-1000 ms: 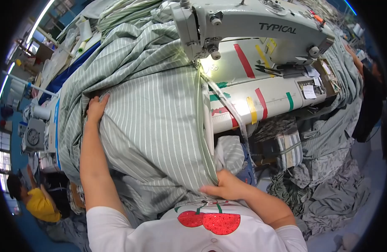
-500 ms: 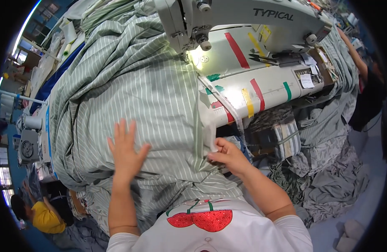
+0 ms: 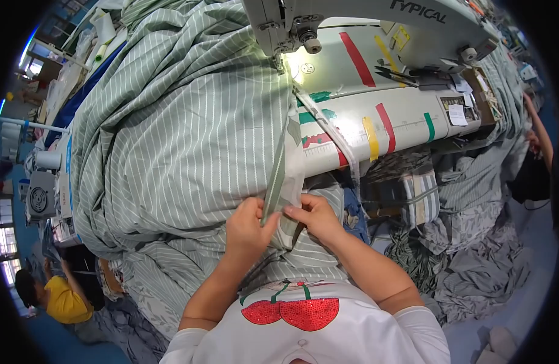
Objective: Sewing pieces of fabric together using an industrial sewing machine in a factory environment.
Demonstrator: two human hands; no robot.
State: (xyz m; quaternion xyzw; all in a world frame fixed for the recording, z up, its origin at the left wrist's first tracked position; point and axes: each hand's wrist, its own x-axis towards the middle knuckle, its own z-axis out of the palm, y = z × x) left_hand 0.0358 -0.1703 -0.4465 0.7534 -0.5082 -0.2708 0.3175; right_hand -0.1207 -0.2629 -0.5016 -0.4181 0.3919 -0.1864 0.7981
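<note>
A large grey-green fabric with white stripes (image 3: 188,145) lies bunched across the machine bed, its far right corner at the needle and presser foot (image 3: 280,63). My left hand (image 3: 248,224) is closed on the fabric's right edge, close to my body. Beside it, my right hand (image 3: 316,219) pinches the pale layer with a grey leaf print (image 3: 294,170) along that same edge. The edge is folded up between both hands, showing a plain green band. A narrow white strip (image 3: 334,130) runs from near the needle over the bed's front edge.
The white sewing machine (image 3: 407,30) arches over the bed, which bears coloured tape marks. Dark snips (image 3: 396,76) and a box of small items (image 3: 487,91) sit at right. Heaped fabric (image 3: 485,267) hangs at lower right. Other people work at the far left and right.
My left hand has gone from lying spread on the striped fabric to gripping its right edge, beside my right hand. My right hand has shifted slightly left, and the edge is now folded up.
</note>
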